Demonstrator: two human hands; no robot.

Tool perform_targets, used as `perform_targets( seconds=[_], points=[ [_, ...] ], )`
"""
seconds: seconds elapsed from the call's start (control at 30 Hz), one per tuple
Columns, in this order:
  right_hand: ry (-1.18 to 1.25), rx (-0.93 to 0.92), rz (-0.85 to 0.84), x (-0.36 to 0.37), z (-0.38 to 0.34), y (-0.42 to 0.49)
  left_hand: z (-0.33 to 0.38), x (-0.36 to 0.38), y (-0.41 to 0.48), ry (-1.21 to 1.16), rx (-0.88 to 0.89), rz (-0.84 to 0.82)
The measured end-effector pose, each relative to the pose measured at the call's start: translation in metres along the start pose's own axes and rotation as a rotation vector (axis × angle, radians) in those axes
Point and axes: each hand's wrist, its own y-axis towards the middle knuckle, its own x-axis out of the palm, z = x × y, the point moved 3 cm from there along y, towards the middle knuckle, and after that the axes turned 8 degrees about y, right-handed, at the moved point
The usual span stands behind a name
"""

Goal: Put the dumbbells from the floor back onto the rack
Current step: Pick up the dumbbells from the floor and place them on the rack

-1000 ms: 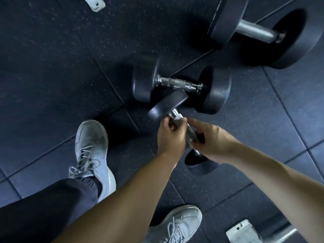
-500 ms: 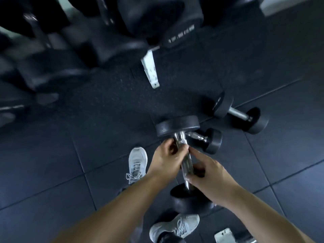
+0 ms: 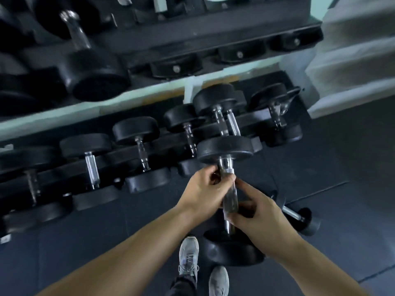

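Both hands grip chrome handle of held dumbbell (image 3: 224,149): left hand (image 3: 205,189) wrapped just behind far head, right hand (image 3: 256,212) curled round handle nearer rear head. Held dumbbell off floor, in front of rack (image 3: 213,26), axis pointing toward rack, far head over front edge of lower tier. Racked dumbbells (image 3: 139,144) fill lower tier, heads close together. Second dumbbell (image 3: 299,220) lies on floor (image 3: 352,167) in front of rack's right end. Rubber floor tiles extend along rack front and past right end.

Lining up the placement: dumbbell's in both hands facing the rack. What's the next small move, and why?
Probably carry the dumbbell forward to the rack: left hand and right hand both grip its handle, and it looks lifted, not yet seated.
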Motion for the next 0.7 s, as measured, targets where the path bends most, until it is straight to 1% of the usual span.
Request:
perform_targets(
  seconds=[0.23, 0.33, 0.47, 0.57, 0.7],
  points=[
    [0.011, -0.04, -0.042, -0.022, -0.09, 0.053, 0.079, -0.057, 0.032, -0.076, -0.016, 0.098],
    [-0.002, -0.075, -0.069, -0.026, -0.123, 0.086, 0.1, -0.083, 0.055, -0.094, -0.012, 0.182],
    [-0.028, -0.103, -0.1, -0.029, -0.159, 0.138, 0.123, -0.121, 0.097, -0.099, 0.004, 0.251],
    [-0.036, -0.122, -0.119, -0.027, -0.19, 0.18, 0.142, -0.155, 0.128, -0.086, 0.032, 0.267],
    [-0.087, -0.124, -0.073, -0.021, -0.221, 0.24, 0.162, -0.2, 0.177, -0.079, 0.051, 0.276]
  ],
)
